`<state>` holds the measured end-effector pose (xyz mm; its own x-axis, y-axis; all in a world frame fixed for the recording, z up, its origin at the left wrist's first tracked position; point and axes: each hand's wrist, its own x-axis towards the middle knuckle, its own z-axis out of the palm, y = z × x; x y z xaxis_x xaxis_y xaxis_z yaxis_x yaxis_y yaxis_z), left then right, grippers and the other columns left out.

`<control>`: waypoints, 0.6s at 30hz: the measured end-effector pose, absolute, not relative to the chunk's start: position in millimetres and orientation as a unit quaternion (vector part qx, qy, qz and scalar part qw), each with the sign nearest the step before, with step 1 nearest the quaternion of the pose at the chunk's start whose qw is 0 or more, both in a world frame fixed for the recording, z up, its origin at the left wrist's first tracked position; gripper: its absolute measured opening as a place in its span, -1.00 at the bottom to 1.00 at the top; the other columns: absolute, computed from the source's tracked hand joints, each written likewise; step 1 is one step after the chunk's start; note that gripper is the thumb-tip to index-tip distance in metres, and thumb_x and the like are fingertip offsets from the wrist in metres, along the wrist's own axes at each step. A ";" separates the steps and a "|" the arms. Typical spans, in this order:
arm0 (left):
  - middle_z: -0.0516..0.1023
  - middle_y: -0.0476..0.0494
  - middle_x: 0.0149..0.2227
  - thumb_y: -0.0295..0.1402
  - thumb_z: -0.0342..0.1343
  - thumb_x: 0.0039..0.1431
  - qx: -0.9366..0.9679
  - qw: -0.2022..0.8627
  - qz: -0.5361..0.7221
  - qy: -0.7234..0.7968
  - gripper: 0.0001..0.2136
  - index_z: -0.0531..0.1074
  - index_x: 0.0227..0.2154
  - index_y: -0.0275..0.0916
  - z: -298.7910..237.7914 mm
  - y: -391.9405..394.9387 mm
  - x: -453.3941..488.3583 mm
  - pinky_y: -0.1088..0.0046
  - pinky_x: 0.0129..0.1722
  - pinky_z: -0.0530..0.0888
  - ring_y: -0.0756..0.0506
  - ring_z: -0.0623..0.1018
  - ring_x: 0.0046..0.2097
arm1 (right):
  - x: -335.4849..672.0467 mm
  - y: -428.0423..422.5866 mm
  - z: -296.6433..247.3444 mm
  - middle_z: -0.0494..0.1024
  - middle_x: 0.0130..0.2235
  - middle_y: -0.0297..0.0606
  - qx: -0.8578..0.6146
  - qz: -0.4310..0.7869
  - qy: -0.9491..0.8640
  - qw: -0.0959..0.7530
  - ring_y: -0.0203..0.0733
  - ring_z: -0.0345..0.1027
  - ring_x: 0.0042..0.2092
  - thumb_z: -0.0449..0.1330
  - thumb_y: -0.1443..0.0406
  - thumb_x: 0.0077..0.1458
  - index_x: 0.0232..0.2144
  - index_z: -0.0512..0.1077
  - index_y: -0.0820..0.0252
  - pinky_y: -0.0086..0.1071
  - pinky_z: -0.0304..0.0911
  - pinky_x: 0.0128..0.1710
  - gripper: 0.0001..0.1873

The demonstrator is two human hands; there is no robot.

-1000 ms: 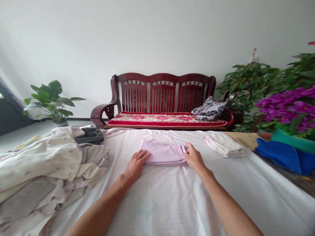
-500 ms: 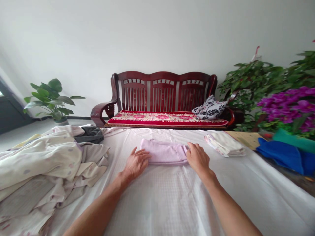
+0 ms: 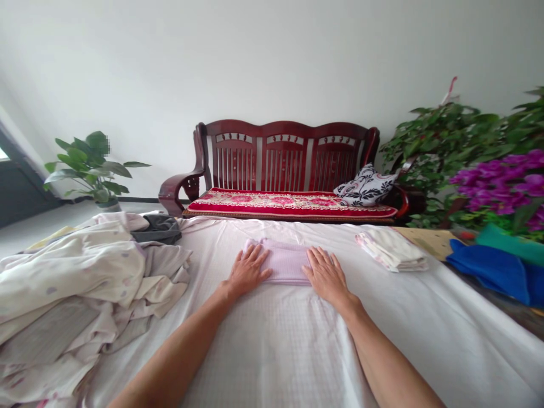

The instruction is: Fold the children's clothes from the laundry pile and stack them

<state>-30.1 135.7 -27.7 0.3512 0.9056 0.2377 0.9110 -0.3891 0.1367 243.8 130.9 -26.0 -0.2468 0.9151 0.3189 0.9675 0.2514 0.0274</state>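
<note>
A folded lilac garment [image 3: 287, 263] of ribbed cloth lies flat on the white sheet [image 3: 272, 345] in front of me. Across its left end rests my left hand [image 3: 250, 268], palm down with the fingers spread. My right hand [image 3: 326, 274] lies flat on the right end, fingers also apart. Neither hand grips the cloth. Which kind of garment it is cannot be told from its folded shape.
A loose heap of clothes [image 3: 72, 266] covers the left side. Folded white cloth [image 3: 393, 249] sits at the right, near blue cloth [image 3: 488, 269]. Behind stands a wooden bench [image 3: 283, 156] with a patterned cushion [image 3: 368, 187]. Plants [image 3: 87, 170] flank it.
My right hand has let go of the garment's right edge and now lies flat on top. My left hand has moved further onto the left end. The view has shifted slightly.
</note>
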 end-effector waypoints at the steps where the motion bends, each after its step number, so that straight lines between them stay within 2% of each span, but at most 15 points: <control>1: 0.10 -0.21 0.43 0.01 -0.07 0.36 -0.820 -0.004 -0.142 -0.554 -0.42 0.16 0.35 -0.08 -27.7 134.7 -32.9 -0.14 0.32 0.09 -0.34 0.06 0.43 | 245.1 130.6 -25.5 0.17 0.39 -0.06 -0.603 -0.106 -0.782 0.122 0.03 -0.04 0.41 -0.07 0.12 0.34 0.32 0.20 0.23 0.07 -0.22 0.37 -0.40; 3: 0.10 -0.23 0.43 -0.05 -0.06 0.37 -0.810 -0.033 -0.167 -0.562 -0.46 0.20 0.33 -0.12 -27.4 133.9 -39.1 -0.08 0.34 0.09 -0.32 0.04 0.44 | 246.5 129.6 -22.7 0.18 0.39 -0.07 -0.607 -0.096 -0.779 0.124 0.02 -0.05 0.41 -0.08 0.12 0.35 0.32 0.21 0.22 0.07 -0.22 0.37 -0.41; 5: 0.14 -0.27 0.41 -0.16 -0.03 0.36 -0.779 -0.076 -0.220 -0.582 -0.51 0.26 0.29 -0.17 -26.7 135.5 -46.1 0.03 0.35 0.12 -0.29 0.10 0.42 | 247.0 127.9 -17.8 0.20 0.38 -0.08 -0.618 -0.081 -0.772 0.128 0.02 -0.04 0.41 -0.08 0.14 0.35 0.31 0.22 0.21 0.07 -0.22 0.37 -0.43; 9: 0.33 -0.36 0.29 -0.37 0.03 0.26 -0.624 -0.235 -0.342 -0.662 -0.47 0.23 0.29 -0.26 -19.7 145.6 -59.4 0.24 0.21 0.34 -0.22 0.44 0.23 | 241.8 124.0 -0.4 0.25 0.36 -0.07 -0.616 -0.076 -0.769 0.153 0.01 -0.06 0.41 -0.10 0.18 0.35 0.29 0.26 0.23 0.06 -0.24 0.38 -0.46; 13: 0.49 -0.42 0.12 -0.31 0.10 0.21 -0.539 -0.313 -0.346 -0.701 -0.39 0.17 0.29 -0.39 -6.5 155.4 -64.9 0.39 -0.13 0.48 -0.18 0.59 -0.03 | 220.7 124.4 16.5 0.23 0.37 -0.09 -0.552 -0.069 -0.816 0.155 -0.03 -0.08 0.42 -0.08 0.23 0.33 0.31 0.22 0.24 -0.01 -0.27 0.40 -0.44; 16: 0.62 -0.29 -0.13 -0.23 0.22 0.11 -0.512 -0.362 -0.339 -0.701 -0.40 0.32 0.18 -0.41 3.0 156.0 -64.2 0.46 -0.30 0.44 -0.17 0.61 -0.20 | 201.0 127.7 15.3 0.21 0.38 -0.13 -0.518 -0.037 -0.845 0.126 -0.05 -0.06 0.42 -0.07 0.21 0.33 0.34 0.18 0.19 -0.05 -0.21 0.40 -0.42; 18: 0.62 -0.17 -0.32 -0.22 0.28 0.03 -0.504 -0.401 -0.338 -0.686 -0.50 0.45 0.01 -0.40 9.0 153.5 -62.2 0.48 -0.36 0.41 -0.15 0.60 -0.29 | 191.8 129.6 7.3 0.19 0.39 -0.12 -0.512 -0.016 -0.852 0.103 -0.03 -0.05 0.42 -0.08 0.17 0.34 0.36 0.15 0.20 -0.02 -0.18 0.39 -0.41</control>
<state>-62.2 153.5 9.0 -0.1706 0.9629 -0.2093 0.4207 0.2632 0.8682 191.8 129.6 7.3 -0.4538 0.8701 0.1921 0.8768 0.4745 -0.0780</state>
